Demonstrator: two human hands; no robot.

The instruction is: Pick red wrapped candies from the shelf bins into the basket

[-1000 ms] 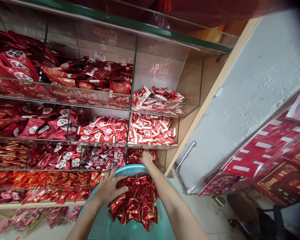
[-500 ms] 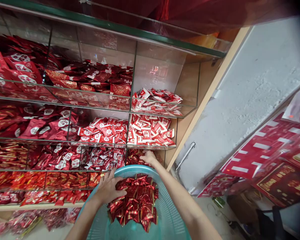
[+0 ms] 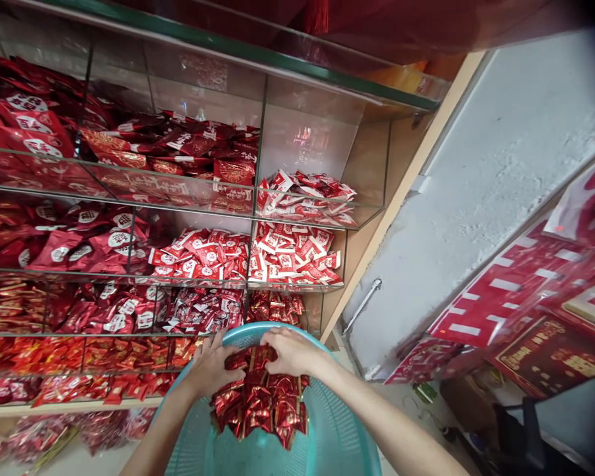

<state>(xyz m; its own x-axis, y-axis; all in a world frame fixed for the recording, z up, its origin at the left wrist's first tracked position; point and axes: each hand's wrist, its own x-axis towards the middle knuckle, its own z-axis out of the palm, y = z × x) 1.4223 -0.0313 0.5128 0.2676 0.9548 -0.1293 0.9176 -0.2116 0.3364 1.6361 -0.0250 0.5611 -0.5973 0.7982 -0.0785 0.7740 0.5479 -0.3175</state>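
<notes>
A teal plastic basket (image 3: 340,430) with a perforated wall stands below me, holding a pile of shiny red wrapped candies (image 3: 258,403). My left hand (image 3: 211,370) lies at the basket's left rim, fingers apart and thumb stretched over the pile. At the far side of the pile, my right hand (image 3: 291,354) curls its thumb and fingers around some of the candies; its fingertips are partly hidden. Just beyond the rim, a low shelf compartment contains similar shiny red candies (image 3: 275,307).
Glass-fronted shelves (image 3: 178,281) of red and white packets rise ahead in several tiers. A wooden side panel (image 3: 391,218) borders them on the right, beside a pale wall (image 3: 456,198). Red printed goods (image 3: 500,297) hang at right. Bagged items (image 3: 44,439) lie under the shelves at left.
My right hand has drawn back from the low shelf compartment to the candies in the basket. My left hand stays by the rim. The view has shifted slightly.
</notes>
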